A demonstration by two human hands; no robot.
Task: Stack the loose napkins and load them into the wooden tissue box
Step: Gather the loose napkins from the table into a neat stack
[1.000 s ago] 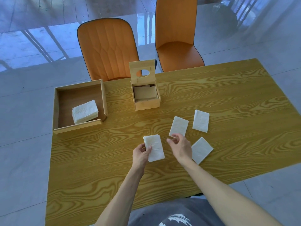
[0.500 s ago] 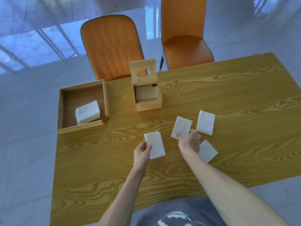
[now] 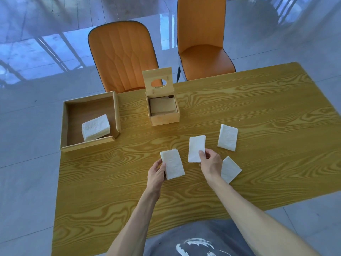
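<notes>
A small stack of white napkins [image 3: 172,163] lies on the table with my left hand [image 3: 156,174] gripping its left edge. My right hand [image 3: 210,163] pinches the lower right corner of a second napkin [image 3: 196,150], which looks slightly lifted. Two more loose napkins lie to the right, one farther away [image 3: 227,137] and one nearer [image 3: 230,169], partly under my right wrist. The wooden tissue box [image 3: 163,109] stands behind them with its holed lid [image 3: 157,80] raised; only wooden boards show inside it.
A shallow wooden tray [image 3: 69,121] at the left holds a pile of napkins [image 3: 96,127]. Two orange chairs [image 3: 123,56] stand beyond the far edge of the yellow wood-grain table [image 3: 258,100]. Grey tiled floor surrounds it.
My right hand reached right from beside the stack to the middle napkin and took hold of its corner. My left hand stayed on the stack.
</notes>
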